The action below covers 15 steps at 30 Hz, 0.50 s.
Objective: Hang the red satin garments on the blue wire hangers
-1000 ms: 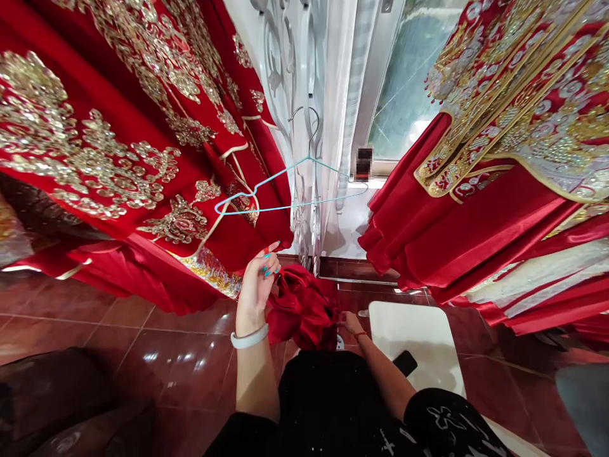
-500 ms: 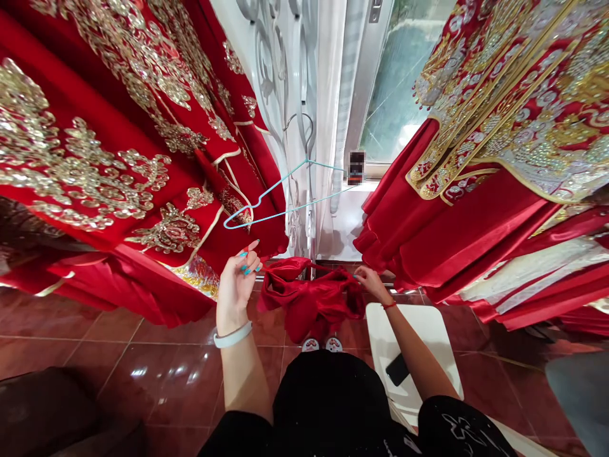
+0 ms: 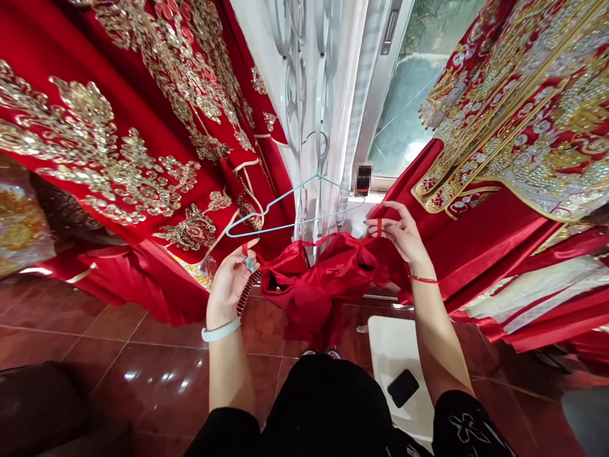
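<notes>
Above the tiled floor [image 3: 162,374], the red satin garment [image 3: 314,285] now hangs spread open, no longer bunched. Fingers of the left hand [image 3: 231,285] and right hand [image 3: 402,235] pinch its thin straps, just below a pale blue wire hanger [image 3: 295,223].

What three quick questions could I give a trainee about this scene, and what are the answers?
1. Which hand wears the white bangle: the left hand or the right hand?
2. True or false: the black phone lies on the white surface.
3. What colour is the wire hanger hanging behind the red satin garment held between the hands?

Key: 1. The left hand. 2. True. 3. Light blue.
</notes>
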Motion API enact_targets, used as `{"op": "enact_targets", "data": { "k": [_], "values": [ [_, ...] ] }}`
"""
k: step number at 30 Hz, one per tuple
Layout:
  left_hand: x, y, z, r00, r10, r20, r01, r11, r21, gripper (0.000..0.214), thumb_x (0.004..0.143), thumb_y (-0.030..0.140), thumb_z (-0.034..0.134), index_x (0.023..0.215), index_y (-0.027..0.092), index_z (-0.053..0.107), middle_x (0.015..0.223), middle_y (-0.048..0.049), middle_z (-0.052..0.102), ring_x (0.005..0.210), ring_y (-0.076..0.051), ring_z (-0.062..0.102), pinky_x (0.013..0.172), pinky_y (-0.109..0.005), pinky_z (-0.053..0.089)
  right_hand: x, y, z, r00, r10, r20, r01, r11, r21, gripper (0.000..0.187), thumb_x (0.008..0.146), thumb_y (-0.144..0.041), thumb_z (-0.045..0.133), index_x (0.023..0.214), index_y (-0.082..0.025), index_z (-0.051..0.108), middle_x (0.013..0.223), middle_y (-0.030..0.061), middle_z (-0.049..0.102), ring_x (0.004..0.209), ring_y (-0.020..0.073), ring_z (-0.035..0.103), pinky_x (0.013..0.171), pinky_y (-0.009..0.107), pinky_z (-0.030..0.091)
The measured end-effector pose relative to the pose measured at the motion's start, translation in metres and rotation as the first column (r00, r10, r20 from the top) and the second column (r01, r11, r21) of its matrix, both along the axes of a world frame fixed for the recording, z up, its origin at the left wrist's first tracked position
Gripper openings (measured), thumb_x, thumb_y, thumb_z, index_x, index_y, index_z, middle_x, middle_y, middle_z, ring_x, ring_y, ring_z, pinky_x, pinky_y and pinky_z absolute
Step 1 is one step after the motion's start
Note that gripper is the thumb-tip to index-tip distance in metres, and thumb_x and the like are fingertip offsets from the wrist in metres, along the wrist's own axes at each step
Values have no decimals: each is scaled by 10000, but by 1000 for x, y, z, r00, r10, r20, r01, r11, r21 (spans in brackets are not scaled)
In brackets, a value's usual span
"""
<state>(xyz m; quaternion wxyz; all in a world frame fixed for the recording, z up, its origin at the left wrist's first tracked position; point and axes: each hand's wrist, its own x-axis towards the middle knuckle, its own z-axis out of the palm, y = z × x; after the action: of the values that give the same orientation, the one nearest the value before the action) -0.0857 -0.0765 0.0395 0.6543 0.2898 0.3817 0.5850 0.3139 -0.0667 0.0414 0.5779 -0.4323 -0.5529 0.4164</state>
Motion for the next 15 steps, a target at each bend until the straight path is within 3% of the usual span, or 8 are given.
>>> {"op": "enact_targets", "data": {
  "k": [5,10,13,15],
  "values": [
    [-7,0,-10,992,65,-106,-64,998,13,372,630,24,711,988,119,747,987,-76,740,665,-90,637,566,-171,540,-13,1,20,999,-11,47,3,985,171,790,819,-348,763,1511,-300,385,1202,98,742,959,221,750,797,363,622],
    [-11,1,-24,984,97,-148,-90,995,49,462,588,110,882,1029,139,744,1141,-133,752,900,-179,741,729,-229,602,-13,3,15,993,-109,-44,115,979,166,982,761,-367,848,1573,-310,297,1255,125,724,883,216,770,714,316,639],
    [-13,6,-32,975,145,-167,-128,986,111,491,586,251,937,1020,128,744,1161,-164,751,1003,-222,742,805,-273,608,-15,11,-1,966,-171,-195,185,981,57,893,759,-380,839,1519,-307,377,1154,80,765,863,196,776,663,259,627],
    [-11,12,-39,967,171,-190,-147,980,135,528,581,320,947,1033,134,746,1178,-159,751,1052,-235,733,890,-319,602,-22,17,-15,946,-164,-279,158,986,-46,701,761,-404,826,1385,-286,529,1024,50,789,865,195,776,630,231,613]
  ]
}}
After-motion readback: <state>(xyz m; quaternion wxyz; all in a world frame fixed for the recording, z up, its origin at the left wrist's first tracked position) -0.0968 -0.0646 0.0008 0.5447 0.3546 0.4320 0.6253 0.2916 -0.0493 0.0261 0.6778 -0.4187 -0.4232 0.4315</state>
